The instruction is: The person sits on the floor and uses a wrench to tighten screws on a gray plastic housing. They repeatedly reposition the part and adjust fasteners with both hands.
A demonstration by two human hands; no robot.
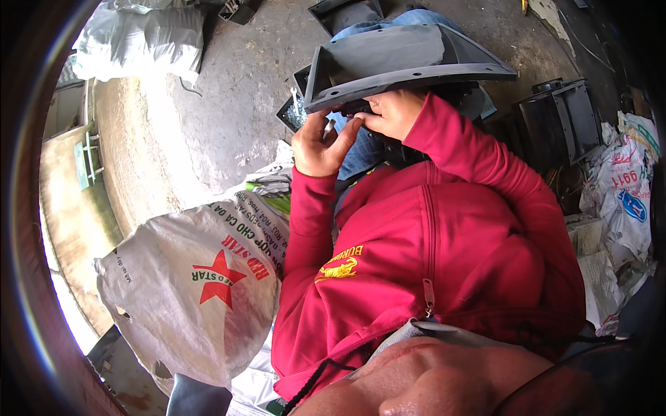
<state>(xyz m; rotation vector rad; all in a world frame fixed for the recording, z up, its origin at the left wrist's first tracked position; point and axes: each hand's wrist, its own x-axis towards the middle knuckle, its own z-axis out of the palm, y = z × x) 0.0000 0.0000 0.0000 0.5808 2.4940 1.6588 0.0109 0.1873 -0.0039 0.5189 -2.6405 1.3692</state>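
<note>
A hollow dark-grey housing [392, 55] with hole-drilled flange; left hand [322, 144] and right hand [395, 114] bend beneath its near edge, grasp unclear.

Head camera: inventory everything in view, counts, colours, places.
Flared housing: one, dark grey, upper centre
Small boxes: two, black, left of it
Metal bits: many, silvery, in one box
Wrench-like tool: one, silvery, same box
Star-printed sack: one, whitish, left
Other sacks: several, mostly white, right
Wrapped bundle: one, white, top left
Boxy housing: one, black, right
Open parts: two, black, top
Floor: one, grey, top
Jeans: one pair, blue, centre
Jacket: one, red, centre
Left hand: one, bare, centre
Right hand: one, bare, centre
</note>
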